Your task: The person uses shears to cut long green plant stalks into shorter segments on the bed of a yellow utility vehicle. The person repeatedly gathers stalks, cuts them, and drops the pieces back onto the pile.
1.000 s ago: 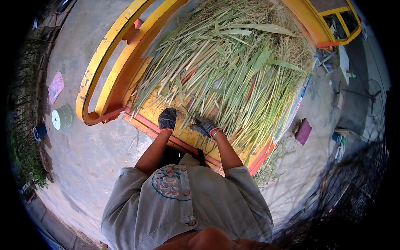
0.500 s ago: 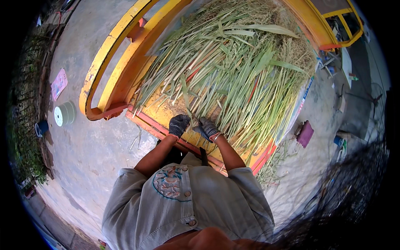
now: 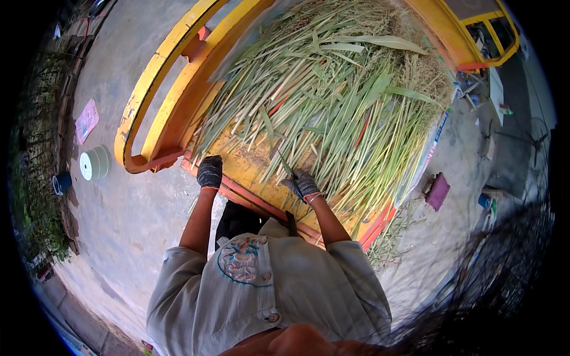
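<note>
My left hand (image 3: 209, 172), in a dark knit glove, is closed over the front left edge of the yellow platform (image 3: 240, 172). What it holds, if anything, is hidden by the fingers. My right hand (image 3: 304, 185), gloved alike, is closed low at the cut ends of the stalks. From its fingers a thin pointed strip (image 3: 286, 166) sticks up to the left; whether blade or stalk is unclear. Just beyond lies a broad heap of long green seed-headed stalks (image 3: 332, 118), cut ends toward me and brownish heads at the far right.
Yellow curved rails (image 3: 169, 89) rise at the platform's left. A red-orange rim (image 3: 261, 204) runs along its front. On the concrete floor are a pale green round container (image 3: 95, 164), a dark blue pot (image 3: 60, 183), a pink sheet (image 3: 86, 121) and a purple cloth-like piece (image 3: 437, 192).
My left hand has moved away from the right hand, leftward to the platform's front left edge. The right hand has stayed nearly in place, and the strip in its fingers now points up more plainly.
</note>
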Available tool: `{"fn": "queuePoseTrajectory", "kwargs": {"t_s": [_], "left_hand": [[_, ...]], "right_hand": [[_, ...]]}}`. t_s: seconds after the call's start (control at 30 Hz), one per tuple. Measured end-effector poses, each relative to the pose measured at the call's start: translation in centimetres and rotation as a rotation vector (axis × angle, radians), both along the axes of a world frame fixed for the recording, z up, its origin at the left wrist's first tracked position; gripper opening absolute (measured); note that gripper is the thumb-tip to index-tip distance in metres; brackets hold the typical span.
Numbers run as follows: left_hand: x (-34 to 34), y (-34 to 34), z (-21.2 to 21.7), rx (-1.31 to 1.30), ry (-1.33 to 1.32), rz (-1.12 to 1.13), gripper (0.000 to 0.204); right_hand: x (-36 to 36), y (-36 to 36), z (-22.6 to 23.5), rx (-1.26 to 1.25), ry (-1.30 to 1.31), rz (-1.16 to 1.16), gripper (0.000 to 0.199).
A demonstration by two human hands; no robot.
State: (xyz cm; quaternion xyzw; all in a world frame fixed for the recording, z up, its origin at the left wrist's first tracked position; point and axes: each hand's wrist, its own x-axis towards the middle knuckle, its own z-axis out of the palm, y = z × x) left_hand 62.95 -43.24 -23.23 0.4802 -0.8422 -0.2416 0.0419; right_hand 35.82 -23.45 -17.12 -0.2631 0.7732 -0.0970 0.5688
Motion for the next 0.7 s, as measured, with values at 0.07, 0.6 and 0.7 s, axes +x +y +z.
{"fn": "queuePoseTrajectory", "kwargs": {"t_s": [0.07,0.6,0.7], "left_hand": [[-4.9,0.8,-3.1,0.132,0.358,0.168,0.018],[-11.1,6.9,-1.3,1.867,1.140,0.792,0.020],[-11.7,9.9,-0.9,1.968,1.251,0.756,0.016]], "right_hand": [[0.6,0.8,-0.8,-0.163,0.005,-0.218,0.039],[0.8,2.7,-1.9,-0.200,-0.072,-0.221,0.038],[0.1,3.7,-2.7,-0.208,-0.006,-0.118,0.038]]}}
